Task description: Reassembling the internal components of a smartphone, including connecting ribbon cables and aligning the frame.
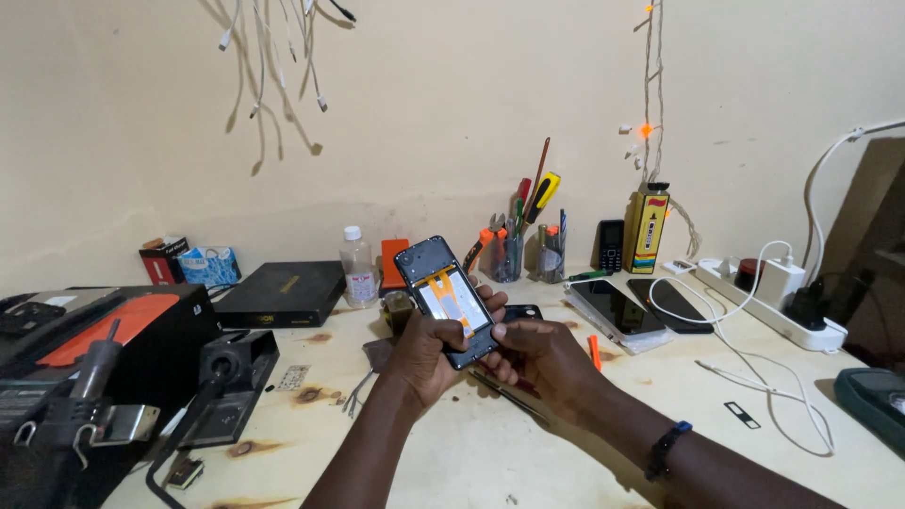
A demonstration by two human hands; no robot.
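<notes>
Opened phone point(446, 300): back cover off, white battery area with orange strips exposed, tilted with its top end away from the person, held above the wooden table point(566, 434) near the centre of the bench.

Left hand point(426, 353): grasping the phone from below and along its left edge, fingers point(492, 303) wrapped round to the right edge.

Right hand point(542, 356): closed against the phone's lower right corner, thumb tip pressing the edge. Whether it pinches a small tool cannot be told. A dark band sits on that wrist.

Beneath the hands: a thin metal tool point(509, 394) lying on the table, and a dark phone point(521, 312) just behind the right hand.

Right of the hands: 2 flat phones point(641, 306) side by side, a small orange item point(595, 353), white cables and a power strip point(768, 306) with plugs.

Behind: holders with screwdrivers point(528, 226), a clear bottle point(358, 269), a black flat box point(283, 294).

Left: a soldering station point(226, 377) and black equipment point(94, 349).
</notes>
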